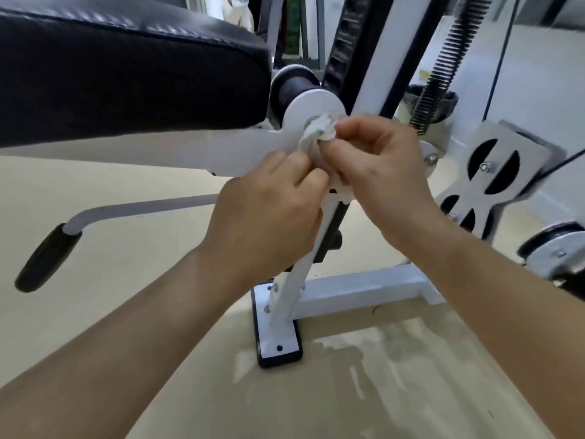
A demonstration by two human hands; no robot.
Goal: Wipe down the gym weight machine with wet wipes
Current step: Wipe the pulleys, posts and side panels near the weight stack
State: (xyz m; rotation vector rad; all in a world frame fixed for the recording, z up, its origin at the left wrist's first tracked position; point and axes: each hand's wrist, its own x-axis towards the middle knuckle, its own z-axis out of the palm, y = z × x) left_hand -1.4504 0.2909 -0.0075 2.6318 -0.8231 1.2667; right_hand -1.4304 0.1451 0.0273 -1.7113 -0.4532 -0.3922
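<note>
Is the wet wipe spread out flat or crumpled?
Crumpled: the wipe is a wrinkled wad, pinched by the left hand and right hand against the white disc.

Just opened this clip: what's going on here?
A person is cleaning a gym weight machine. Both hands hold a crumpled wet wipe: the right hand pinches its top and presses it against the round white plate just below the black seat pad, while the left hand grips its lower end. The wipe sits at the plate's centre, against the frame.
</note>
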